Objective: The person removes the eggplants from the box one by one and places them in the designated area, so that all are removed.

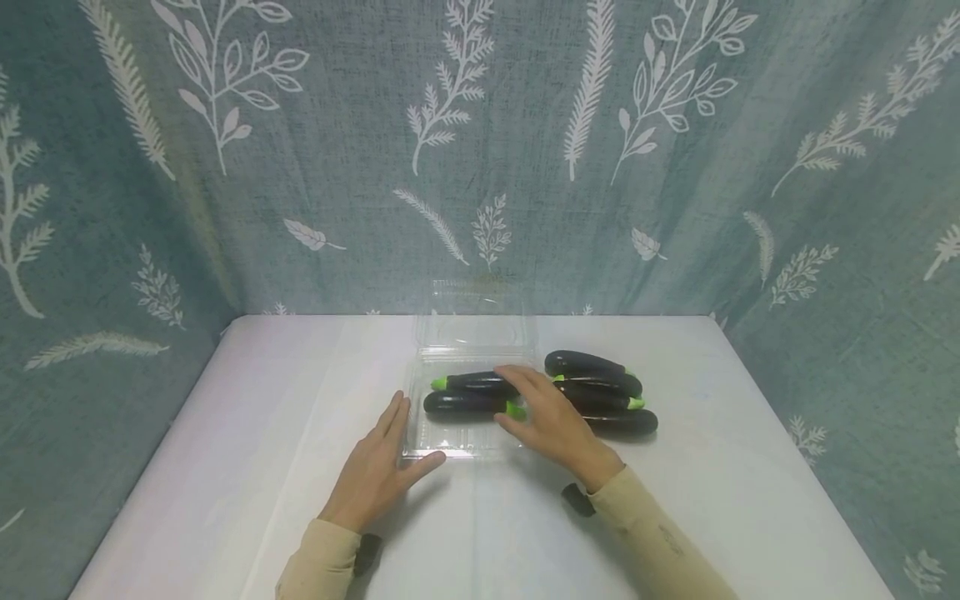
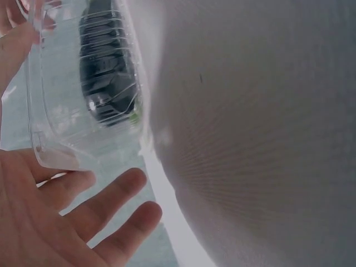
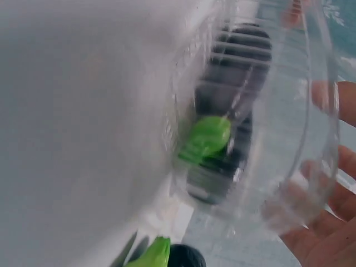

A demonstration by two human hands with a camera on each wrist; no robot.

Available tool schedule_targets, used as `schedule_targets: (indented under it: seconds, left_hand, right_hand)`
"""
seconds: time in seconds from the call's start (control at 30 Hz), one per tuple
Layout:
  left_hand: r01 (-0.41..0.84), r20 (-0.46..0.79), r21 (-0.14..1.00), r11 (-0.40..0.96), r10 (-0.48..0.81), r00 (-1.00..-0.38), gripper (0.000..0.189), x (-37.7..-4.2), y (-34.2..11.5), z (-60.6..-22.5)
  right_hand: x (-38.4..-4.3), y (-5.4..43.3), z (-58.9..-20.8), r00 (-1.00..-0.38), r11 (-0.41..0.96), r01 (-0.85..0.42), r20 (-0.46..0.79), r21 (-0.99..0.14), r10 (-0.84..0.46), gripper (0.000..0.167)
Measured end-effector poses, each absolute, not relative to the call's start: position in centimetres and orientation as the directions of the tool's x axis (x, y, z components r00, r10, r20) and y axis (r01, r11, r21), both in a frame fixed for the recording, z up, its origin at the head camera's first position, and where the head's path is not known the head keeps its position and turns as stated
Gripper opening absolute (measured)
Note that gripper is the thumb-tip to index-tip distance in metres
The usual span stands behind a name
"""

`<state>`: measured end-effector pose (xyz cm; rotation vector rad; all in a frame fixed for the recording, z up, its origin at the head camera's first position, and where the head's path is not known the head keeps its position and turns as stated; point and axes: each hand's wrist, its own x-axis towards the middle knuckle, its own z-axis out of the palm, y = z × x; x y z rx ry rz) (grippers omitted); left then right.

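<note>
A white table (image 1: 225, 500) carries everything, its straight far edge and both far corners in view, its left and right edges running down out of the picture. A clear plastic container (image 1: 461, 440) sits near the middle of the surface, its lid (image 1: 476, 327) open toward the far edge. Just beside it, on the side of the right edge, four dark eggplants (image 1: 588, 363) lie close together, roughly parallel to the far edge. Their visible green stems point different ways. A faint crease (image 1: 281, 492) runs lengthwise nearer the left edge.
</note>
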<state>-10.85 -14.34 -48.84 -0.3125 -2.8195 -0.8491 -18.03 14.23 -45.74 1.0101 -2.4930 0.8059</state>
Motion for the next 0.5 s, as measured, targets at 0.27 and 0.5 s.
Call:
schedule_targets:
  seconds: [0.27,0.5]
  left_hand:
    - [0.252,0.234,0.529,0.810,0.146,-0.961,0.103,-10.7,-14.3,-48.9]
    - [0.255,0.232,0.522,0.814,0.152,-0.961,0.103,-10.7,-14.4,-48.6]
  right_hand:
    - [-18.5,12.5,-46.0,-0.702,0.598,-0.711,0.426,-0.369,-0.571,0.067]
    - [-18.9,11.3,-46.1,-0.702,0.626,-0.712,0.360,-0.318,-0.615,0.063]
